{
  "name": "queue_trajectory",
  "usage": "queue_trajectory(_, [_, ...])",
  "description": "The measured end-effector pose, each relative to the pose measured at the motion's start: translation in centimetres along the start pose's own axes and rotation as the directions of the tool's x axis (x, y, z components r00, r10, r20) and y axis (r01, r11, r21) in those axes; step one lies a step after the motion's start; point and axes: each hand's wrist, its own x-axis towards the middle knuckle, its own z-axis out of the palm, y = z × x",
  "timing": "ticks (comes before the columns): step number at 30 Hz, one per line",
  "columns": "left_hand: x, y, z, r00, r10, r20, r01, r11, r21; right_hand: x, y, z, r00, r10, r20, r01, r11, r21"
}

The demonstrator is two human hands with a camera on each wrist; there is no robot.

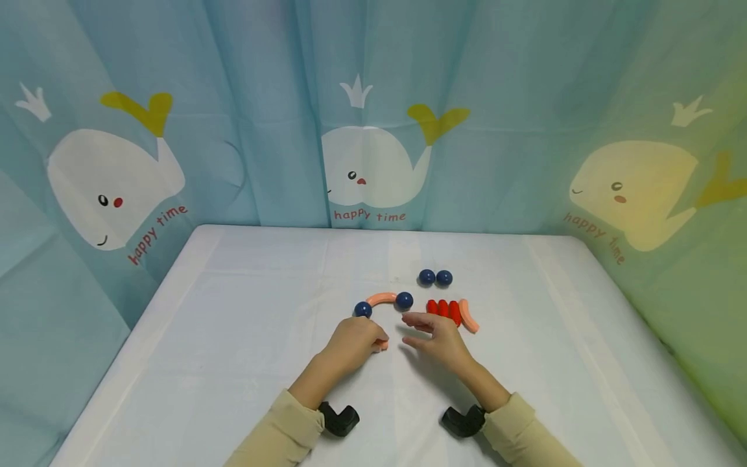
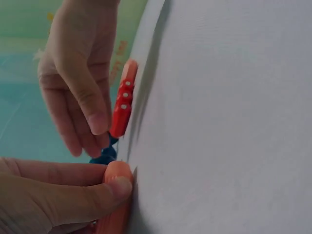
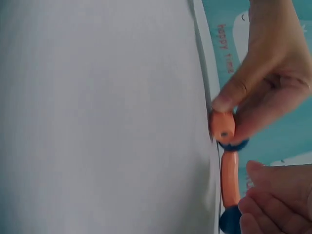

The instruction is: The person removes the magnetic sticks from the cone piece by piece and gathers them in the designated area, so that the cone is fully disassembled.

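My left hand pinches a curved orange rod between thumb and fingers, low over the white table. In the right wrist view, a small hole shows in the end of this rod. Just beyond the hand lies another curved orange rod with a blue ball at its left end and a second blue ball at its right end. My right hand hovers with fingers extended and nothing in its grasp, to the right of the left hand. It partly covers three short red rods behind it.
A loose curved orange rod lies right beside the red rods. Farther back, two blue balls sit side by side. The white tabletop reaches a blue-green curtain at the back and sides. Black devices are on both wrists.
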Motion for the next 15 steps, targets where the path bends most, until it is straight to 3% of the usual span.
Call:
queue_trajectory(4, [-0.2,-0.9,-0.7,1.0,-0.007,-0.027,0.003,0.993,-0.118,0.1,-0.5,0.9,0.999,0.022,0.041,-0.021,0.999,-0.03])
queue_trajectory(7, [-0.4,-2.1,-1.2,0.988,-0.117,-0.1,0.089,0.964,-0.251,0.2,-0.8,1.5,0.998,0.022,0.067,-0.018,0.998,-0.054])
queue_trajectory(10, [-0.5,-3.1,-1.3,0.942,-0.296,-0.158,0.213,0.891,-0.401,0.3,-0.9,2.1,0.996,0.014,0.092,-0.007,0.997,-0.073])
queue_trajectory(12, [-0.6,-3.6,-0.9,0.908,-0.386,-0.164,0.267,0.834,-0.484,0.5,-1.1,2.4,0.994,0.007,0.106,0.002,0.997,-0.077])
queue_trajectory(14, [-0.6,-3.9,-0.3,0.893,-0.423,-0.151,0.286,0.795,-0.536,0.6,-1.1,2.7,0.993,-0.008,0.118,0.018,0.996,-0.083])
queue_trajectory(15, [-0.5,-4.0,0.1,0.893,-0.424,-0.148,0.283,0.788,-0.547,0.6,-1.1,2.9,0.992,-0.014,0.124,0.025,0.996,-0.083])
